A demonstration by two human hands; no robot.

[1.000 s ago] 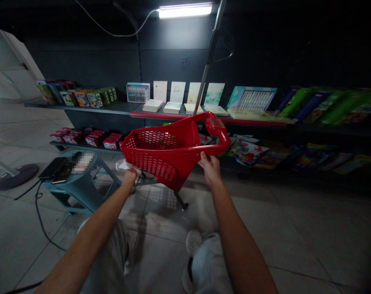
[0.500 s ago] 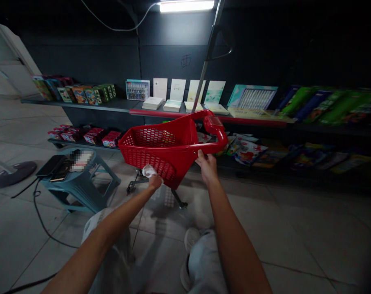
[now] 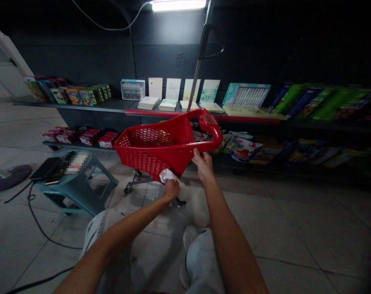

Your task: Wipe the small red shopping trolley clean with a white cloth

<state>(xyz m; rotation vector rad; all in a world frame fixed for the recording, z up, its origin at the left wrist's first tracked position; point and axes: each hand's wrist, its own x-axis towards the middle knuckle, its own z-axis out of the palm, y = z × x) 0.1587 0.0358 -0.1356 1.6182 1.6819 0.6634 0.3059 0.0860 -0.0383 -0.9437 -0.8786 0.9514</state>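
A red plastic shopping cart (image 3: 185, 151) on grey legs with casters stands in front of me, its basket pointing left. My left hand (image 3: 172, 189) is closed on a crumpled white cloth (image 3: 167, 175), which touches the lower side of the basket near its rear corner. Higher up, my right hand (image 3: 204, 164) grips the cart's rear edge just under the handle (image 3: 215, 130), thumb on the near side. The right hand's other fingers are partly hidden behind the cart.
Behind the cart runs a dark shelf (image 3: 96, 108) with books, boxes and bagged goods. To the left stands a blue-grey plastic stool (image 3: 81, 190) with dark items on it. A black cable (image 3: 40, 222) lies on the tiled floor. A metal pole (image 3: 195, 77) rises behind the cart.
My left hand has moved the white cloth rightward and slightly down along the basket's side, toward its rear corner. My right hand keeps its hold on the cart. The whole view has shifted slightly.
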